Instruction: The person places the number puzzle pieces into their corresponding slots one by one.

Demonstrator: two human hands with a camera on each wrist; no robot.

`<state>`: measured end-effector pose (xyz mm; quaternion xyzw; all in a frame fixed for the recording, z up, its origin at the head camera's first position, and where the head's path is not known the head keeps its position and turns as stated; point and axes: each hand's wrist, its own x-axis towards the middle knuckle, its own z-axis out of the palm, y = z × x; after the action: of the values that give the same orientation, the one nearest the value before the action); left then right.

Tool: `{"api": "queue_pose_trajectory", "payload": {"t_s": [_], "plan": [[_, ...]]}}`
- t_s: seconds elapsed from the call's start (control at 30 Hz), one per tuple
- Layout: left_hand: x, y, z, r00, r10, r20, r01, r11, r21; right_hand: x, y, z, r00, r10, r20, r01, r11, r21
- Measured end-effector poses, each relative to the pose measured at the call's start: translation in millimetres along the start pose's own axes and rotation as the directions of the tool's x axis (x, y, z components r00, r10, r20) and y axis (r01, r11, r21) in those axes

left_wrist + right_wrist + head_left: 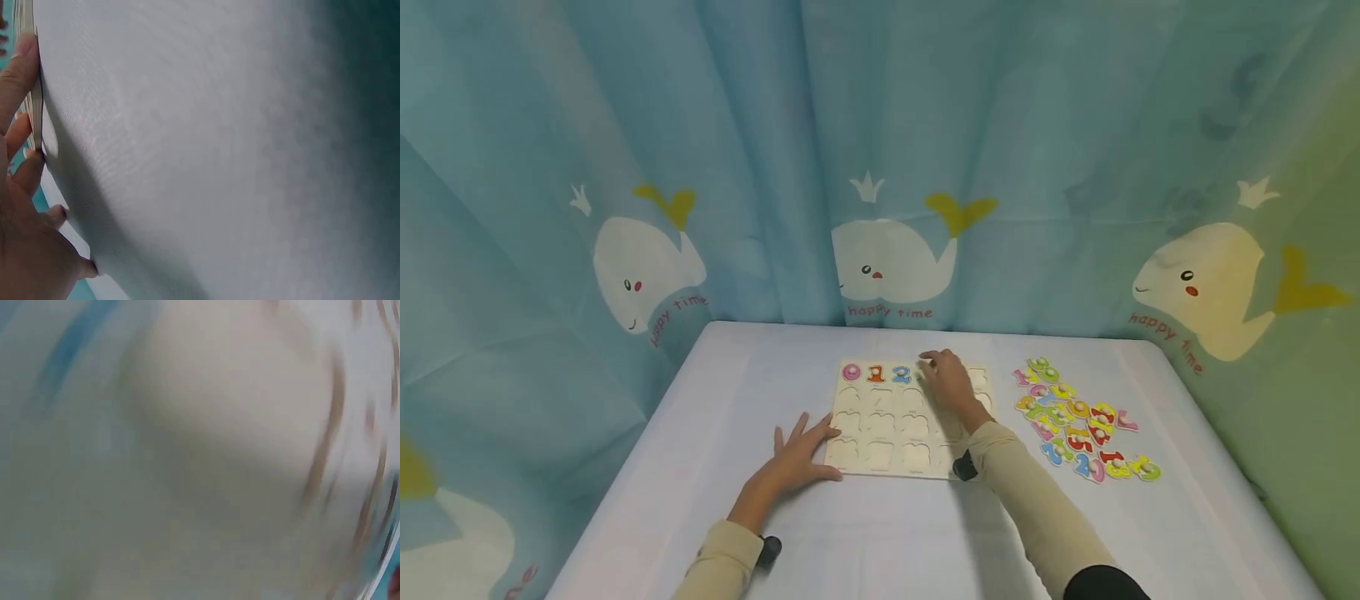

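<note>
A pale wooden number-puzzle board [859, 462] with rows of recesses lies on the table. Its top row holds a pink 0 [851, 372], a red 1 [876, 374] and a blue 2 [902, 375]. My left hand [796, 462] spreads its fingers at the board's left edge; in the left wrist view the thumb [24, 59] touches that edge. Just right of the 2, my right hand [949, 382] is over the top row, fingers bent and pointing left. I cannot tell whether its fingertips hold a piece. The right wrist view is blurred.
A loose heap of colourful number pieces [1078, 408] with small knobs lies right of the board. The white-covered table [880, 533] reaches back to a blue whale-print curtain [760, 167], which also hangs at both sides.
</note>
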<state>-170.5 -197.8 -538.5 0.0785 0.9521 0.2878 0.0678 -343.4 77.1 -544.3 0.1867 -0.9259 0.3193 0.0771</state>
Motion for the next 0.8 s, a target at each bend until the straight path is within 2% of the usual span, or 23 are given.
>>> {"api": "queue_pose_trajectory", "payload": {"t_s": [0.07, 0.17, 0.23, 0.33, 0.4, 0.5, 0.7, 0.8], "plan": [[-1.1, -0.7, 1.1, 1.0, -0.001, -0.004, 0.001, 1.0, -0.002, -3.1, 20.7, -19.4, 0.996, 0.021, -0.091, -0.027, 0.998, -0.064], [-2.1, -0.9, 0.7, 1.0, 0.009, -0.007, -0.009, 1.0, -0.015, -10.3, 55.1, -53.1, 0.978, 0.122, -0.171, -0.154, 0.97, -0.19], [-2.4, -0.8, -0.3, 1.0, 0.01, -0.005, -0.01, 1.0, -0.02, -17.8, 75.5, -73.3, 0.964, 0.216, -0.154, -0.249, 0.936, -0.249], [-3.0, -1.1, -1.8, 1.0, 0.006, 0.004, -0.006, 1.0, -0.021, -30.8, 97.0, -94.3, 0.939, 0.342, -0.048, -0.34, 0.892, -0.298], [-2.9, -1.5, -2.8, 1.0, 0.006, 0.006, -0.006, 1.0, -0.018, -37.5, 106.2, -100.8, 0.923, 0.383, 0.029, -0.355, 0.88, -0.315], [-2.0, -2.0, -3.1, 1.0, 0.008, 0.011, -0.007, 1.0, -0.02, -42.9, 112.3, -103.6, 0.917, 0.386, 0.101, -0.33, 0.876, -0.352], [-0.3, -2.3, -2.3, 1.0, 0.005, 0.011, -0.005, 1.0, -0.02, -46.1, 113.6, -102.2, 0.939, 0.334, 0.084, -0.268, 0.861, -0.432], [-0.2, -2.9, -1.5, 1.0, 0.003, 0.014, -0.003, 1.0, -0.02, -49.0, 113.9, -102.5, 0.939, 0.327, 0.102, -0.247, 0.852, -0.461]]}}
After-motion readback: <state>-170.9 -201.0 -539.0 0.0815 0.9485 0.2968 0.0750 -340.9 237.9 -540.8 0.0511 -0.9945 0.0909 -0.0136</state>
